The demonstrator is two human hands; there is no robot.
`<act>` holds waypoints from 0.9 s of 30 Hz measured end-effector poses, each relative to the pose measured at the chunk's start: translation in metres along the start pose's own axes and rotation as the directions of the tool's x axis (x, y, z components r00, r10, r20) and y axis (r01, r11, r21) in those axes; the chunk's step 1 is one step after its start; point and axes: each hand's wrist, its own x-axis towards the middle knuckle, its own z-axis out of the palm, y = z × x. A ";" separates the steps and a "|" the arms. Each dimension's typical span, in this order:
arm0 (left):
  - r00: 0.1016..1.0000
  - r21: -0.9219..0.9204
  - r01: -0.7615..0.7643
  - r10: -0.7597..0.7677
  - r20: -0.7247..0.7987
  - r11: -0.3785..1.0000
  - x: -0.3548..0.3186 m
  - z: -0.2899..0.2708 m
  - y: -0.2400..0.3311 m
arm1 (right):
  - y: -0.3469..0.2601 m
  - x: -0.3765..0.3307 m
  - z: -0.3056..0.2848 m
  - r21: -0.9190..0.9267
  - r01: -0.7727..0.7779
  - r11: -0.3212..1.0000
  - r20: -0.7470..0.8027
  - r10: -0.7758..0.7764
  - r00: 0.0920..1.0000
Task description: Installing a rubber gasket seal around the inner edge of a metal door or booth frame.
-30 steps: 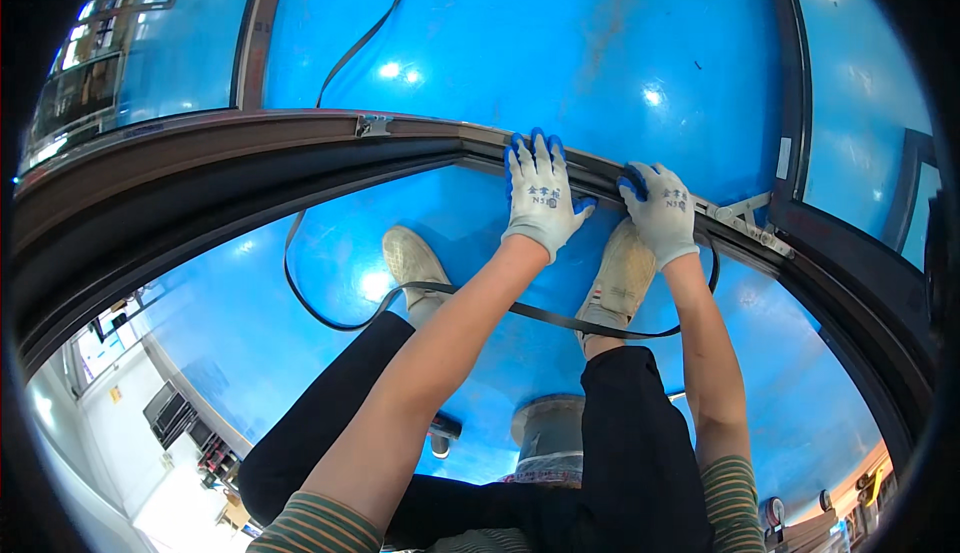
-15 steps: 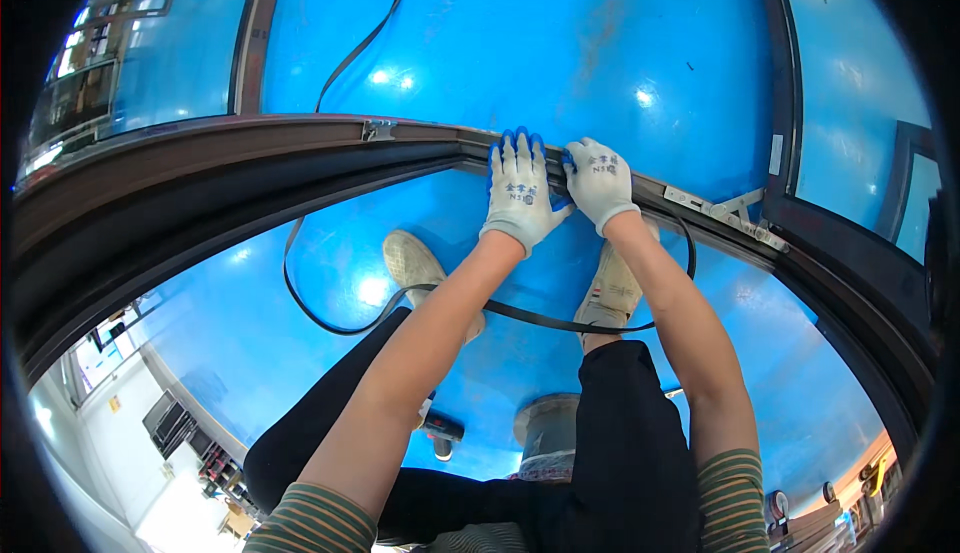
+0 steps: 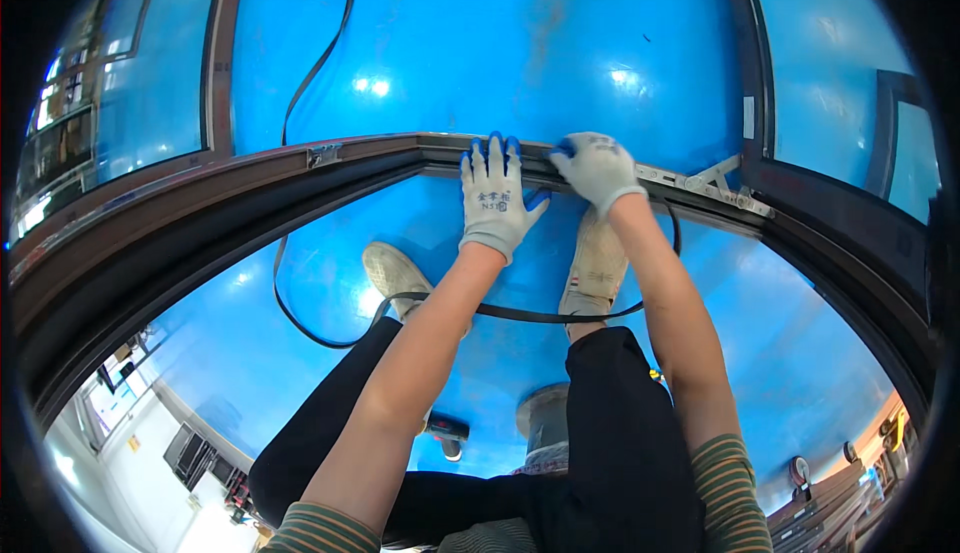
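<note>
A dark brown metal window or door frame (image 3: 375,160) spans the view in front of me. My left hand (image 3: 492,193), in a white glove with blue fingertips, lies flat on its bar with fingers stretched out. Just to the right, my right hand (image 3: 600,170), in a matching glove, bends over the same bar with fingers curled in; slight blur hides what they grip. A long flat black strip (image 3: 520,315) crosses in front of my shins, curves up by my right wrist and disappears behind it. A silver hinge arm (image 3: 700,182) sits on the bar right of that hand.
A small metal catch (image 3: 323,156) is fixed on the bar to the left. My shoes (image 3: 397,271) stand inside the frame on the blue floor (image 3: 480,43). Between my legs are a power tool (image 3: 447,430) and a grey cylindrical stool or drum (image 3: 546,423). Another glazed frame (image 3: 222,63) lies far left.
My view has shifted, so the scene sits a little further left. My right hand has moved slightly right, away from the left, its fingers more curled. The left hand stays flat on the bar.
</note>
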 end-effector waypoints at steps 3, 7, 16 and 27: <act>1.000 0.004 0.007 -0.007 -0.031 1.000 -0.001 0.001 -0.001 | 0.040 -0.012 -0.040 0.059 -0.136 0.989 0.134 0.127 0.983; 1.000 0.030 -0.027 0.027 0.001 0.999 -0.001 -0.010 0.004 | 0.062 -0.023 -0.029 0.146 -0.092 0.985 0.012 0.091 0.996; 0.998 0.107 -0.031 0.025 0.060 0.994 0.000 -0.022 0.013 | 0.066 -0.033 0.007 0.136 0.033 0.990 -0.318 0.012 0.948; 0.995 0.086 -0.074 0.067 0.072 0.994 -0.008 -0.006 0.058 | 0.059 -0.032 0.010 0.140 -0.035 0.989 -0.280 0.073 0.957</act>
